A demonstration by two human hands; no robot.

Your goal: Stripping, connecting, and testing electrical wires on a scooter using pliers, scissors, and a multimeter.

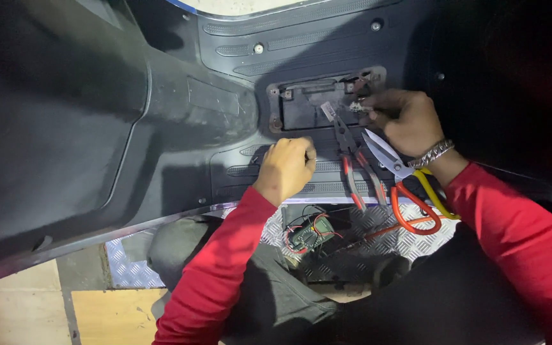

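Observation:
My left hand [285, 167] rests as a loose fist on the ribbed black floorboard [225, 134] of a scooter, holding nothing that I can see. My right hand [404, 120], with a metal chain bracelet at the wrist, pinches a small connector with wires [358, 105] at the right edge of an open rectangular compartment [308, 105] in the floorboard. Red-handled pliers [352, 163] lie on the floorboard between my hands. Just right of them lie scissors with red and yellow handles [404, 185], partly under my right wrist. Both sleeves are red.
A multimeter [311, 233] with red and black leads lies on a diamond-plate metal surface [129, 271] below the floorboard edge. The scooter's dark front body panel [52, 115] fills the left. My grey-trousered knee [180, 246] sits under the floorboard edge; tan floor [110, 316] shows at lower left.

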